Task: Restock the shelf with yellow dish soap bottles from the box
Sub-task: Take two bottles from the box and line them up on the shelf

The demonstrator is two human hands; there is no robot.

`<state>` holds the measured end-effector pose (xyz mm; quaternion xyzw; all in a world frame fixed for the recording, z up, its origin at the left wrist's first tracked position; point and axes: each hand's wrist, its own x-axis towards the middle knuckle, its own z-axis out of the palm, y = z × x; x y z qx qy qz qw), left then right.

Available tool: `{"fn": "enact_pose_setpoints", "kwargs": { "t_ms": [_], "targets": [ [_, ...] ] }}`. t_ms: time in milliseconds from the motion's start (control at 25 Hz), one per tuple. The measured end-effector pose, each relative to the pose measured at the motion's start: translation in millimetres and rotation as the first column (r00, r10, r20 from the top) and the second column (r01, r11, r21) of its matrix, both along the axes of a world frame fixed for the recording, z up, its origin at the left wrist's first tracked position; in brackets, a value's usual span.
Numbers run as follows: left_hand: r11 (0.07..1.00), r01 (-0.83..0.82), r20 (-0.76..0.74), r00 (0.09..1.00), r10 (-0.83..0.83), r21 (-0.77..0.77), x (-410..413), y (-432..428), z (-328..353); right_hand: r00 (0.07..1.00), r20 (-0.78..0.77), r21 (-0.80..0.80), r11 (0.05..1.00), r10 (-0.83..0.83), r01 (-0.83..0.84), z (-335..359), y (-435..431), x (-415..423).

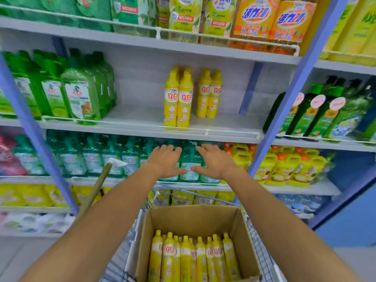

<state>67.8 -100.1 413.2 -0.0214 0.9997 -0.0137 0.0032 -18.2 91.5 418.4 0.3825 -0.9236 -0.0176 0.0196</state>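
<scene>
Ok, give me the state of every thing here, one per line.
Left hand: open, holding nothing.
Right hand: open, holding nothing.
Box: open, partly filled.
Box bottles: standing, packed together.
Shelf bottles: upright, two clusters.
Shelf: partly stocked.

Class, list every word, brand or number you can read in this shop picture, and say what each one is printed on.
"立白": red patch on the standing yellow bottles.
"立白": the same patch on the boxed bottles.
"活力28": blue lettering on the orange bottles.
Too blurred or small to read: the fine print on all of these, the labels on the green bottles, and the pink tags.
</scene>
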Motion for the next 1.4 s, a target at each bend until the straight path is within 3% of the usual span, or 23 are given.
{"fn": "enact_pose_setpoints", "kwargs": {
  "t_ms": [480,920,1400],
  "targets": [
    [0.987,-0.094,0.316,0.948,0.048,0.13,-7,60,-175,0.948,0.314,0.114,0.993,-0.054,0.019,-178,57,-7],
    [0.946,-0.281,0.634,0.763,0.121,0.158,11,63,-350,0.789,0.579,0.239,0.968,-0.206,0.078,-351,111,-15],
    [0.9,-0.363,0.653,0.747,0.127,0.24,-33,24,-486,0.695,0.589,0.266,0.911,-0.413,0.316,-479,115,-66]
  ]
}}
